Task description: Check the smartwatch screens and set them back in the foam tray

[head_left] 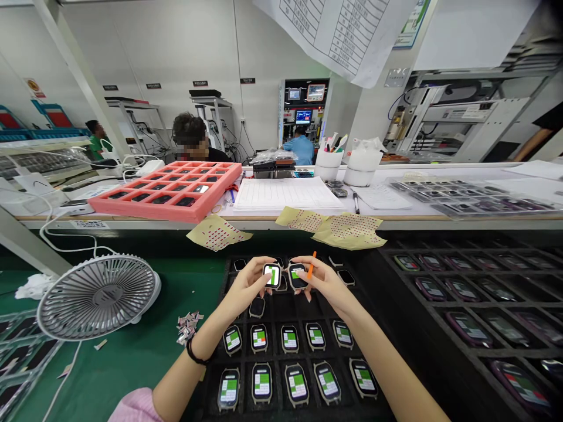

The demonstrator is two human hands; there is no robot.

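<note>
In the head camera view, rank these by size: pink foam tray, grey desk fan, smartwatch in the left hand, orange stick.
1. Pink foam tray and grey desk fan: too close to call, the fan being nearer.
2. Smartwatch.
3. Orange stick.

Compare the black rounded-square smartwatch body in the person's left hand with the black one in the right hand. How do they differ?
The left smartwatch body, held in the left hand, shows a bright white-and-green screen; the right smartwatch body, held in the right hand, looks mostly dark with a small green patch. The left one sits nearly upright, the right one more tilted. Only the right one has an orange stick beside it. Both have dark rounded frames.
</note>
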